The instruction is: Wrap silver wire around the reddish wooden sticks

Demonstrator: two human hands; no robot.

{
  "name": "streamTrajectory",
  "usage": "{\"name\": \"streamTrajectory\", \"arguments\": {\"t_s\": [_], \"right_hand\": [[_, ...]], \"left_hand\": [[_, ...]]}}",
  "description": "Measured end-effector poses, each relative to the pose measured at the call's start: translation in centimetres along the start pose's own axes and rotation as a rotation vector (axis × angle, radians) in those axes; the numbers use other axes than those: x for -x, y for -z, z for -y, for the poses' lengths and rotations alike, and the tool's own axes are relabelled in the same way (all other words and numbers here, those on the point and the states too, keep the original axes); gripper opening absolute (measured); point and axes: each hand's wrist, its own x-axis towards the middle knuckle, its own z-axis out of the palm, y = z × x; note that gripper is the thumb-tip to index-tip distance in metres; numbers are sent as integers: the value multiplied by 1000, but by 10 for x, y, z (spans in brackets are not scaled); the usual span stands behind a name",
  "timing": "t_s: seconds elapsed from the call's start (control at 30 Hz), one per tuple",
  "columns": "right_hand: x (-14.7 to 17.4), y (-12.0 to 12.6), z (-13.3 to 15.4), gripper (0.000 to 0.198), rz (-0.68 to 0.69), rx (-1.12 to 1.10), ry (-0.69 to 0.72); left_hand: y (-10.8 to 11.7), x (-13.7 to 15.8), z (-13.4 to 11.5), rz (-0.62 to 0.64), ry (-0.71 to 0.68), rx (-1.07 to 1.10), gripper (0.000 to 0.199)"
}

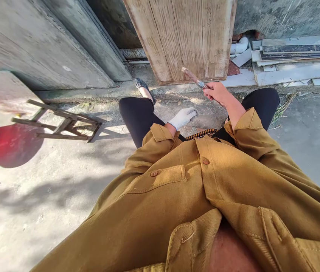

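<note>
My right hand (216, 92) is bare and closed around a wooden stick (190, 74). Silvery wire (201, 84) is wound in a tight coil round the stick, just above my fingers. The stick tilts up and to the left. Lower and to the left, my left hand (183, 117) wears a white knitted glove, its fingers curled together. A thin strand runs down from the coil to the gloved fingertips, which pinch it. Between my knees, below the hands, a black-and-yellow striped thing (201, 134) shows in part.
A wooden door panel (177, 41) leans against the wall ahead. Stacked boards (296, 62) lie at right beside a white pipe elbow (240, 46). At left are a wooden stool (63, 122) on its side, a red round object (15, 145) and large grey planks (43, 41).
</note>
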Motion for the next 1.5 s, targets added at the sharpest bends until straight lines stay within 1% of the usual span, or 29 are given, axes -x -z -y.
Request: {"name": "streamTrajectory", "arguments": {"t_s": [0.03,0.13,0.2,0.3,0.37,0.4,0.43,0.5,0.57,0.63,0.67,0.73,0.8,0.83,0.87,0.9,0.93,0.97,1.03,1.1,1.17,1.2,1.27,1.33,1.4,1.5], "right_hand": [[-3,-1,-1,16,-61,29,-15],[-12,3,-1,33,-218,104,-11],[-14,9,-1,38,-294,134,-6],[-13,17,-4,29,-313,285,-55],[-10,18,-5,19,-259,460,-103],[-8,17,-5,16,-189,544,-123],[-6,15,-5,15,-84,609,-140],[-1,11,-3,13,192,660,-169],[4,6,1,11,492,613,-197],[9,4,5,9,721,512,-202],[11,3,7,8,808,463,-192],[14,5,8,3,917,373,-145],[13,8,5,18,965,210,-34],[12,9,2,27,944,91,43],[11,10,-1,33,880,-41,119],[9,10,-5,37,774,-166,179],[6,10,-8,39,641,-259,207],[4,8,-10,38,499,-307,197],[-2,3,-13,32,258,-319,102],[-6,-1,-13,23,94,-274,-8],[-9,-2,-13,14,-14,-145,-96],[-10,-2,-13,13,-34,-25,-130],[-11,-2,-13,17,-23,327,-183],[-11,-3,-14,23,16,624,-216],[-10,-7,-15,29,60,776,-229],[-9,-13,-16,31,210,895,-223]], "left_hand": [[3,1,-3,-27,-39,-51,19],[17,1,-14,-123,-157,-210,24],[27,1,-21,-135,-212,-327,27],[33,3,-30,-90,-245,-465,25],[34,6,-34,-89,-266,-454,25],[34,7,-35,-107,-278,-426,25],[34,8,-36,-135,-287,-395,26],[37,9,-38,-197,-291,-352,25],[41,9,-37,-248,-272,-321,22],[45,6,-34,-307,-233,-258,21],[47,4,-32,-338,-211,-214,22],[48,-1,-25,-378,-163,-128,23],[43,-5,-18,-365,-122,-82,20],[38,-7,-14,-338,-102,-72,19],[32,-8,-12,-292,-86,-72,16],[25,-8,-9,-251,-66,-65,16],[18,-7,-7,-184,-43,-40,18],[11,-6,-6,-118,-18,-15,19],[0,-4,-3,-51,4,-17,19],[-4,-1,-1,-18,-7,-65,21],[-3,0,3,32,-56,-158,24],[-2,1,5,62,-87,-219,26],[-1,2,7,111,-138,-358,29],[-1,2,7,104,-149,-492,34],[-1,3,5,73,-142,-581,37],[2,5,3,22,-150,-589,37]]}}
